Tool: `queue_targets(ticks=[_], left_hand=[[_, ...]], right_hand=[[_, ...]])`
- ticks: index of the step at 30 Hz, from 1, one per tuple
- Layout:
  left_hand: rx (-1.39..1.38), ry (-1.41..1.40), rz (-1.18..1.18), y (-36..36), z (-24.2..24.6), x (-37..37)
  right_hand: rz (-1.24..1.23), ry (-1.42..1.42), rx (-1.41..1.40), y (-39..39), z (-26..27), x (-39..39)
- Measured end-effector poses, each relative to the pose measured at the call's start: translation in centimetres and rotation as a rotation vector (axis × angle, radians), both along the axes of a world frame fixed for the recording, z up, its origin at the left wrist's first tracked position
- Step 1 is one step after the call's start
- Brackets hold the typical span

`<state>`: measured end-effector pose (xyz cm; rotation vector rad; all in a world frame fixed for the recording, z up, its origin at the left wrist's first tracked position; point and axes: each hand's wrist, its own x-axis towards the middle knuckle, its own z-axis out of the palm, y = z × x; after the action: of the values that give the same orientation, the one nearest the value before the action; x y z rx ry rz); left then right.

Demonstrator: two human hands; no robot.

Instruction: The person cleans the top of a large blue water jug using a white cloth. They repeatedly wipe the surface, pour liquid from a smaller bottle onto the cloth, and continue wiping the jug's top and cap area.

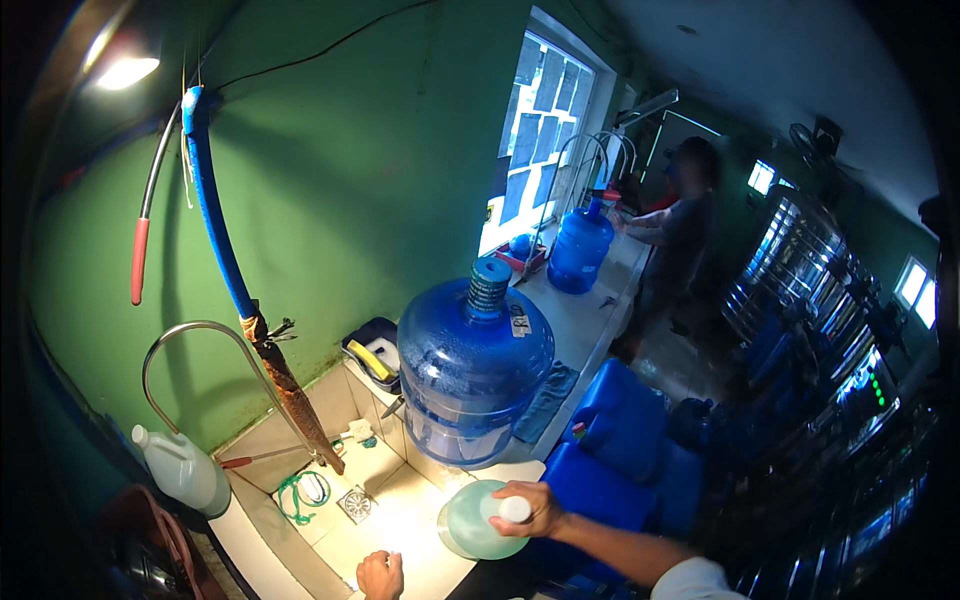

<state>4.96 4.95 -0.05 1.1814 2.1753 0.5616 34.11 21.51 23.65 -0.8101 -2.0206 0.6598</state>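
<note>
My right hand point(529, 511) grips the neck of a round, translucent greenish bottle point(471, 525) just below its white cap point(514, 510). The bottle is at the right edge of a tiled sink basin point(409, 517). Low in the view, my left hand point(380, 576) is curled into a loose fist over the basin's near side, with nothing visible in it. A large blue water jug point(474, 375) with a blue cap point(490, 279) stands upright on the ledge beyond the bottle. Green cord point(292, 495) lies on the basin floor beside a square drain grate point(355, 505).
A white jug point(180, 471) stands on the left rim. A rust-brown wrapped pole point(294, 390) hangs over the basin beside a curved metal pipe point(202, 326). Blue containers point(600, 480) fill the right side. Farther back, a person point(679, 225) handles another blue jug point(580, 251).
</note>
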Motion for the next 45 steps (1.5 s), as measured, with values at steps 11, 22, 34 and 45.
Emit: queue_targets(ticks=[11, 22, 34, 45], left_hand=[[-0.005, 0.236, -0.188, -0.1, -1.3, -0.5], [-0.084, 0.081, -0.162, -0.5, 1.7, 0.0], [-0.149, 0.080, -0.132, -0.6, -2.9, -1.0], [-0.206, 0.226, -0.329, 0.2, -6.0, -1.4]], right_hand=[[-0.077, -0.074, -0.184, -0.5, 1.7, -1.0], [-0.002, -0.153, 0.032, -1.2, 1.3, -1.7], [0.257, -0.083, -0.012, -1.4, 1.9, -2.6], [-0.039, -0.076, -0.114, -2.0, 1.9, -2.9]])
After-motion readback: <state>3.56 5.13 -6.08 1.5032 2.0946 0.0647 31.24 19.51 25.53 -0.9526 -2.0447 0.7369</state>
